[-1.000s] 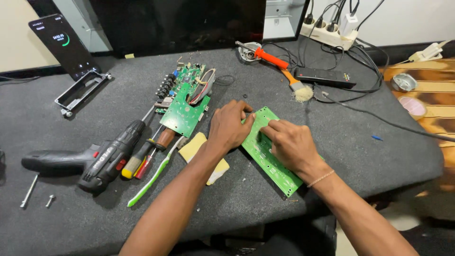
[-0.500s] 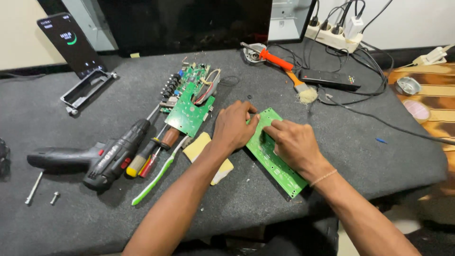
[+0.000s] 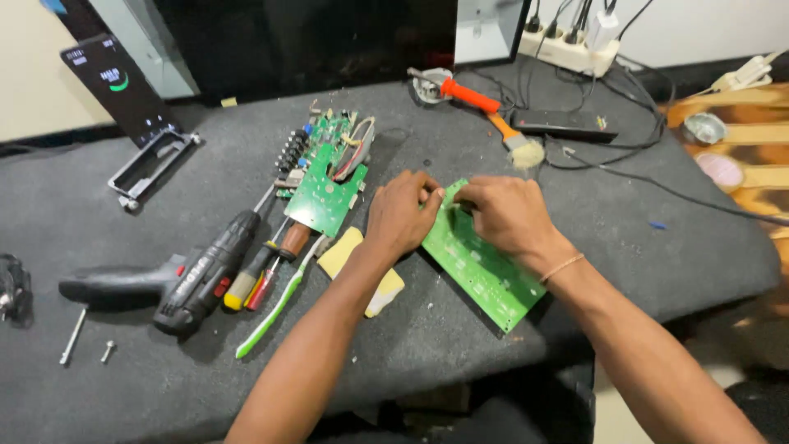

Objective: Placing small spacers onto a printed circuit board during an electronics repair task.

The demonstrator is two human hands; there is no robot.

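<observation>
- Green circuit board lies flat near the front edge of the dark surface, right of centre; thin, stiff, light, likely fragile, best held by its bare edges
- Left hand and right hand meet at its far end; fingers curled together, pinching something there
- What they pinch is hidden; cordless screwdriver lies well apart, toward the left edge
</observation>
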